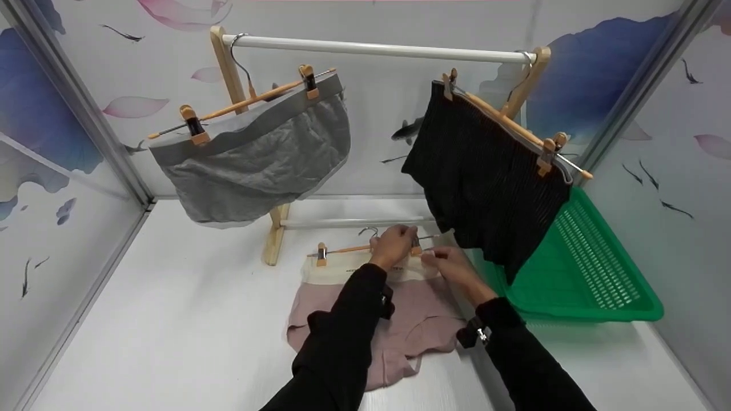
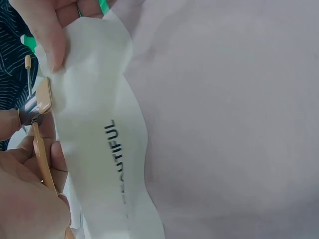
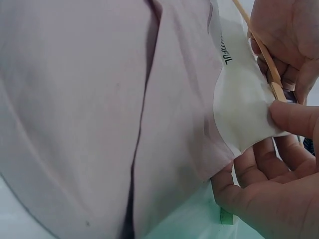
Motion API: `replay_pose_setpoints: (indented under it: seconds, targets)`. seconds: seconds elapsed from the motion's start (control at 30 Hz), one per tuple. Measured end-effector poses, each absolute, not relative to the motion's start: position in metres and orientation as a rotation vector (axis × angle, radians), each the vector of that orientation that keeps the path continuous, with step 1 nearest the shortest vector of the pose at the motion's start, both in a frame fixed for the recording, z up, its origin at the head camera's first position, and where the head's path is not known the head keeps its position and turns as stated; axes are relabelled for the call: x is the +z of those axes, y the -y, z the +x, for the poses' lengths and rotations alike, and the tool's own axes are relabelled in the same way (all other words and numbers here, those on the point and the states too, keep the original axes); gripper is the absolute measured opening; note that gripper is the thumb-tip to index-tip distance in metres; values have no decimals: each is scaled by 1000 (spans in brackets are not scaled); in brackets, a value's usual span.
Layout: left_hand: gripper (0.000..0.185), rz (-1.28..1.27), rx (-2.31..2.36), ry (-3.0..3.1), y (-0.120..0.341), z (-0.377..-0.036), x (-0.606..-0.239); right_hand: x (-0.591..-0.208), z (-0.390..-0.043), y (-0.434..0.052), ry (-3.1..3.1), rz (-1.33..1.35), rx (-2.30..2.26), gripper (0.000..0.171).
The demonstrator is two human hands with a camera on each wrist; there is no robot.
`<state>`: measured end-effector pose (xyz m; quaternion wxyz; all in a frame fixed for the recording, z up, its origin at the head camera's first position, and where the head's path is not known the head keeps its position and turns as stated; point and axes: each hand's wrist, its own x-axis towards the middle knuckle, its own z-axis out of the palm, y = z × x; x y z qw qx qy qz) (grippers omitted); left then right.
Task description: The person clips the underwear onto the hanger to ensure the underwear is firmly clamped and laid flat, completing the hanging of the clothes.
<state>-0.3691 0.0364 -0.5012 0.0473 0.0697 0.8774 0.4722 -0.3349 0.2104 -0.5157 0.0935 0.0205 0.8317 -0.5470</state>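
Note:
Pink underpants (image 1: 420,319) with a cream waistband (image 2: 94,99) lie on the white table, below a clip hanger (image 1: 354,249). The hanger's left clip (image 1: 322,254) sits on the waistband. At the right clip (image 2: 44,95), my left hand (image 1: 394,246) grips the hanger, its thumb and fingers around the clip and bar. My right hand (image 1: 455,267) pinches the waistband's right corner between thumb and fingers, just beside that clip; the right wrist view shows this hand (image 3: 279,184) close up. Whether the right clip bites the cloth, I cannot tell.
A rack with a white rail (image 1: 377,48) stands behind. Grey underpants (image 1: 262,154) hang from its left end, black ribbed underpants (image 1: 485,171) from its right. To the right sits a green basket (image 1: 622,268), partly behind the black pair. Printed panels (image 1: 679,171) enclose the table.

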Motion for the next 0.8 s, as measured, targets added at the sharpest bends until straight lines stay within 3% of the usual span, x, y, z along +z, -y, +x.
replay_pose_setpoints:
  seconds: [0.27,0.8]
  targets:
    - [48,190,1491,-2662,-36,-368,-498,-516,-335,-209,-2449,64,-1716,25]
    - [34,102,1750,-2534,-32,-369,-493,-514,-336,-211,-2302,81,-1787,36]
